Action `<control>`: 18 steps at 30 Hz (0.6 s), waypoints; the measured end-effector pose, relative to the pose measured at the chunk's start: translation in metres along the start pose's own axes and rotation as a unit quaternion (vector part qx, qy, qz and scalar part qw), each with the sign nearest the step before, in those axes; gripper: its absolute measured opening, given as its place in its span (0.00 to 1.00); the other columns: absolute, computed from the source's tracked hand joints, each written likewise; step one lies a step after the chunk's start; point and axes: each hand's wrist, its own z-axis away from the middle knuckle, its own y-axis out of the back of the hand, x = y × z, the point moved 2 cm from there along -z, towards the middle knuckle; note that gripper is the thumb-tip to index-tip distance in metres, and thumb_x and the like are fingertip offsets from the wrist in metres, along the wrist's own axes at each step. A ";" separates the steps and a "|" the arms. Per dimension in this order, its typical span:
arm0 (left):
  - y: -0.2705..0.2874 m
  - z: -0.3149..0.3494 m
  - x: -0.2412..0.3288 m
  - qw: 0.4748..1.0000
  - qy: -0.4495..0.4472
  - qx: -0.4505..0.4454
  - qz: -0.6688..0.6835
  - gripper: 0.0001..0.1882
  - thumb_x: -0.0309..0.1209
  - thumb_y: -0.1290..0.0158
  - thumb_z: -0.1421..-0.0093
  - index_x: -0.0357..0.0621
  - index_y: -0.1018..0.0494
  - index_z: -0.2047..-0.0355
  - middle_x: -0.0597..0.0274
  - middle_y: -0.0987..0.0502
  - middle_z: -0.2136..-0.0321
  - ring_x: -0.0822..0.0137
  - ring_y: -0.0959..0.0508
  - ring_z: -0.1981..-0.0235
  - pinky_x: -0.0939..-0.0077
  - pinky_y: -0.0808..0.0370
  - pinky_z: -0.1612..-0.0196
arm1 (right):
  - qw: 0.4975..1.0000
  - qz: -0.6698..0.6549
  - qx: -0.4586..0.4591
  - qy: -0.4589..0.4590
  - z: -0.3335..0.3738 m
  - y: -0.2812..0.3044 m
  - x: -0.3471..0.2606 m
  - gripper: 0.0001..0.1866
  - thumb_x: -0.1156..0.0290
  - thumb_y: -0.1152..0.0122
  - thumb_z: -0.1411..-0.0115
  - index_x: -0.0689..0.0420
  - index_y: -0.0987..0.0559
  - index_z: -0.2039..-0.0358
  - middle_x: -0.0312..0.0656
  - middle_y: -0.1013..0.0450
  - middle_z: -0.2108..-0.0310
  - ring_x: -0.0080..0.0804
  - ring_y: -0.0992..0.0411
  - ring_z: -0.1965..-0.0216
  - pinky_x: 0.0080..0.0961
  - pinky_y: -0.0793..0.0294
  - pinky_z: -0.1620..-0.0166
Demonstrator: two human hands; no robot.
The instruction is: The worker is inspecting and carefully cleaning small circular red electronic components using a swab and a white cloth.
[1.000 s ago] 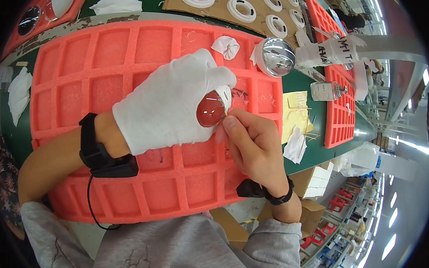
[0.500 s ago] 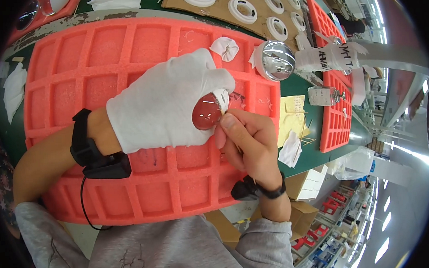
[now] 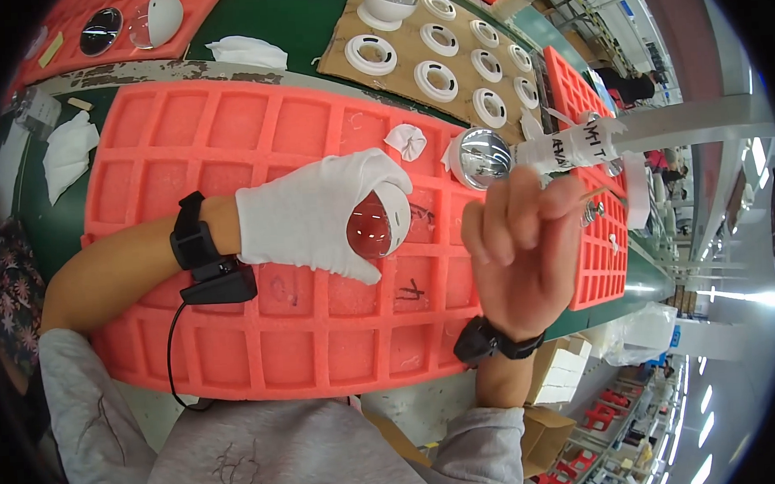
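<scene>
My left hand [image 3: 304,215], in a white glove, is curled around a ball-shaped housing [image 3: 372,227] with a white shell and a shiny see-through front that looks red. It holds the ball just above a red foam tray [image 3: 308,392] with square compartments. My bare right hand [image 3: 527,262] is raised to the right of the ball, apart from it, with its fingers bent inward. A thin wooden stick [image 3: 601,190] pokes out from its fingertips; the stick's other end is hidden.
A crumpled white cloth [image 3: 406,142] and a shiny silver dome [image 3: 482,157] lie at the tray's far right. Behind is a brown cardboard sheet [image 3: 338,61] with several white rings. A wrapped post [image 3: 586,144] stands at right. Another red foam tray [image 3: 196,17] is far left.
My right hand has moved away from the ball, up and to the right, with the stick. My left hand still holds the ball, its white shell now showing more. The view has shifted.
</scene>
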 end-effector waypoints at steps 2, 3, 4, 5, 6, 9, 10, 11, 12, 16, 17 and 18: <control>0.000 0.000 0.003 0.999 0.025 -0.018 0.014 0.33 0.37 0.31 0.53 0.40 0.31 0.48 0.54 0.26 0.55 0.50 0.24 0.52 0.60 0.24 0.49 | 1.000 -0.013 -0.022 -0.004 -0.015 -0.005 -0.004 0.15 0.57 0.59 0.24 0.54 0.29 0.55 0.28 0.46 0.73 0.18 0.47 0.75 0.22 0.43 0.70; 0.001 -0.001 0.007 0.999 0.022 -0.019 0.013 0.33 0.37 0.31 0.53 0.40 0.31 0.48 0.54 0.26 0.55 0.50 0.24 0.52 0.60 0.24 0.49 | 0.999 -0.006 -0.026 -0.026 -0.022 -0.004 -0.002 0.15 0.57 0.58 0.24 0.55 0.29 0.55 0.29 0.45 0.72 0.20 0.46 0.74 0.24 0.41 0.69; 0.002 -0.002 0.009 0.999 0.024 -0.029 0.000 0.34 0.37 0.31 0.53 0.40 0.32 0.48 0.54 0.26 0.55 0.51 0.24 0.52 0.60 0.24 0.49 | 0.998 -0.001 -0.031 -0.049 -0.029 -0.004 0.001 0.15 0.57 0.56 0.25 0.55 0.28 0.55 0.30 0.44 0.72 0.21 0.44 0.73 0.26 0.40 0.68; 0.003 -0.003 0.012 0.999 0.026 -0.038 -0.012 0.34 0.37 0.31 0.53 0.40 0.32 0.48 0.54 0.26 0.55 0.51 0.24 0.52 0.61 0.24 0.49 | 0.997 0.005 -0.035 -0.071 -0.032 -0.003 0.003 0.15 0.57 0.54 0.25 0.56 0.27 0.54 0.31 0.43 0.71 0.22 0.43 0.73 0.28 0.39 0.66; 0.003 -0.003 0.014 0.998 0.027 -0.048 -0.023 0.34 0.37 0.31 0.52 0.40 0.32 0.47 0.54 0.26 0.55 0.51 0.24 0.53 0.61 0.24 0.49 | 0.997 0.006 -0.035 -0.070 -0.030 -0.002 0.004 0.15 0.57 0.54 0.25 0.56 0.27 0.54 0.31 0.43 0.71 0.22 0.43 0.73 0.28 0.39 0.66; 0.003 -0.006 0.019 0.998 0.018 -0.045 -0.037 0.37 0.36 0.29 0.56 0.42 0.32 0.47 0.53 0.27 0.55 0.51 0.23 0.53 0.63 0.24 0.50 | 0.971 0.236 -0.014 0.037 -0.008 0.011 0.009 0.16 0.57 0.51 0.27 0.58 0.24 0.57 0.35 0.39 0.68 0.30 0.39 0.70 0.33 0.36 0.62; 0.003 -0.003 0.017 0.998 0.022 -0.041 -0.042 0.39 0.35 0.27 0.58 0.42 0.32 0.46 0.53 0.27 0.54 0.51 0.23 0.53 0.64 0.24 0.50 | 0.972 0.233 -0.016 0.035 0.001 0.015 0.006 0.16 0.57 0.51 0.27 0.58 0.24 0.57 0.35 0.39 0.68 0.30 0.39 0.70 0.33 0.36 0.62; 0.003 0.000 0.012 0.998 0.026 -0.039 -0.041 0.39 0.35 0.27 0.58 0.42 0.32 0.46 0.53 0.27 0.54 0.51 0.23 0.53 0.64 0.24 0.50 | 0.958 0.287 -0.003 0.011 0.014 0.023 -0.004 0.17 0.57 0.50 0.27 0.60 0.24 0.61 0.38 0.37 0.68 0.33 0.38 0.68 0.32 0.36 0.61; 0.001 0.002 0.009 0.999 0.018 -0.022 -0.027 0.39 0.35 0.27 0.58 0.43 0.32 0.46 0.53 0.27 0.54 0.51 0.23 0.53 0.64 0.24 0.50 | 0.939 0.345 0.012 -0.012 0.029 0.030 -0.015 0.18 0.57 0.49 0.27 0.61 0.24 0.64 0.40 0.35 0.67 0.36 0.37 0.67 0.32 0.36 0.61; 0.003 0.007 -0.002 1.000 0.000 0.013 0.014 0.40 0.36 0.27 0.58 0.43 0.32 0.45 0.52 0.27 0.52 0.51 0.23 0.52 0.63 0.24 0.50 | 0.902 0.418 0.110 0.018 0.096 0.055 -0.022 0.20 0.56 0.49 0.28 0.62 0.26 0.68 0.38 0.36 0.78 0.33 0.36 0.70 0.31 0.36 0.64; 0.004 0.007 -0.006 1.000 -0.003 0.007 0.026 0.40 0.36 0.27 0.58 0.43 0.32 0.45 0.52 0.27 0.52 0.51 0.23 0.52 0.62 0.23 0.50 | 0.903 0.396 0.166 -0.017 0.119 0.059 -0.028 0.20 0.56 0.49 0.28 0.62 0.26 0.68 0.38 0.36 0.79 0.32 0.36 0.72 0.30 0.36 0.66; 0.003 0.007 -0.008 0.999 -0.006 0.001 0.038 0.40 0.37 0.27 0.58 0.43 0.32 0.44 0.52 0.27 0.51 0.50 0.23 0.52 0.62 0.23 0.50 | 0.900 0.373 0.221 -0.052 0.141 0.059 -0.038 0.19 0.57 0.48 0.28 0.62 0.25 0.67 0.37 0.35 0.80 0.30 0.35 0.74 0.28 0.35 0.68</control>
